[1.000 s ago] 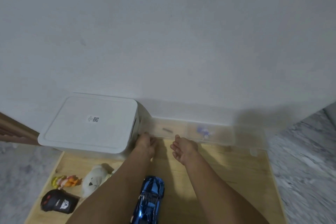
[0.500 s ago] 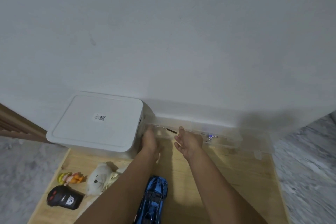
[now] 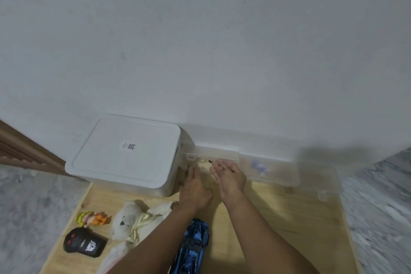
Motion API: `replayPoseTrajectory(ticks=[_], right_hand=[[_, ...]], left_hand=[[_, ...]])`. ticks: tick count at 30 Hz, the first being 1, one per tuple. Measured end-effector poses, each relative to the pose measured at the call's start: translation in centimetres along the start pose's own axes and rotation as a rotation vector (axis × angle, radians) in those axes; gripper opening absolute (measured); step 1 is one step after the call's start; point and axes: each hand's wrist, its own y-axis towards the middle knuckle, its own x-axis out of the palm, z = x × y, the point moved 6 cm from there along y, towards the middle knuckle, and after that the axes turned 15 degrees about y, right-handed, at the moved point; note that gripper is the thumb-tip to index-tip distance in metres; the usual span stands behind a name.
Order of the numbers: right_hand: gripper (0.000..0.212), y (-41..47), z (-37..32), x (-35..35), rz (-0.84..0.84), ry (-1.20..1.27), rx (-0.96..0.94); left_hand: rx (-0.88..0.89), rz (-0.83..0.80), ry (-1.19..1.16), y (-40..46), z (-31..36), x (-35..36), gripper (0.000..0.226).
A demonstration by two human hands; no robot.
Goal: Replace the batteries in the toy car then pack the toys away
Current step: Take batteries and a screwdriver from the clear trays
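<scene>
Nearest the camera, both bare forearms reached forward over a pale wooden board [image 3: 289, 218] laid on a grey marbled floor [image 3: 378, 207]. Between the forearms, at the bottom edge, lay the blue toy car [image 3: 194, 244], nose pointing away, partly cut off by the frame. Left of it a white plush toy [image 3: 125, 221] lay on the board, with a black remote control [image 3: 83, 243] near the board's left edge and a small yellow-and-orange figure [image 3: 92, 218] just beyond the remote. Farther out, the left hand [image 3: 193, 189] lay palm down on the board, fingers together and stretched forward, holding nothing, its fingertips close to the corner of the white storage bin [image 3: 126, 153]. The right hand [image 3: 229, 178] sat just beside it, palm turned partly inward, fingers loosely spread and open; a thin dark tool, possibly a screwdriver [image 3: 209, 160], showed at its fingertips, but blur kept me from telling whether the fingers touched it. Both hands were at the front of a clear plastic organizer box [image 3: 278, 171] that ran along the far edge of the board; something bluish [image 3: 258, 165] showed faintly inside its right part. The white storage bin, lid on and bearing a small code label [image 3: 129, 146], stood left of the clear box. Behind everything rose a plain white wall [image 3: 200, 51], with a strip of brown wood [image 3: 20, 149] at far left.
</scene>
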Motion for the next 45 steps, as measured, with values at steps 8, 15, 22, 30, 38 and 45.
replayPoseTrajectory(ticks=[8, 15, 22, 30, 38, 45], right_hand=[[0.014, 1.7, -1.1, 2.3, -0.113, -0.734, -0.446], [0.014, 3.5, -0.4, 3.7, -0.256, -1.420, -0.443], [0.027, 4.0, -0.9, 5.4, -0.241, -1.606, -0.518], [0.020, 1.9, -2.2, 4.8, -0.343, -1.401, -0.458], [0.020, -0.1, -3.2, -0.7, -0.334, -1.457, -0.462], [0.021, -0.6, -1.6, -5.4, -0.229, -1.578, -0.423]], left_hand=[[0.014, -0.105, 0.117, 0.4, -0.2, -0.1, 0.091], [0.055, -0.156, 0.178, 0.5, -0.5, -0.3, 0.087], [0.058, -0.219, 0.206, 1.0, -0.7, -0.6, 0.086], [0.058, -0.238, 0.271, 0.9, -0.6, -0.9, 0.084], [0.066, -0.227, 0.299, 0.6, -0.4, -1.4, 0.081], [0.056, -0.136, 0.305, 0.0, 0.5, -2.6, 0.070]])
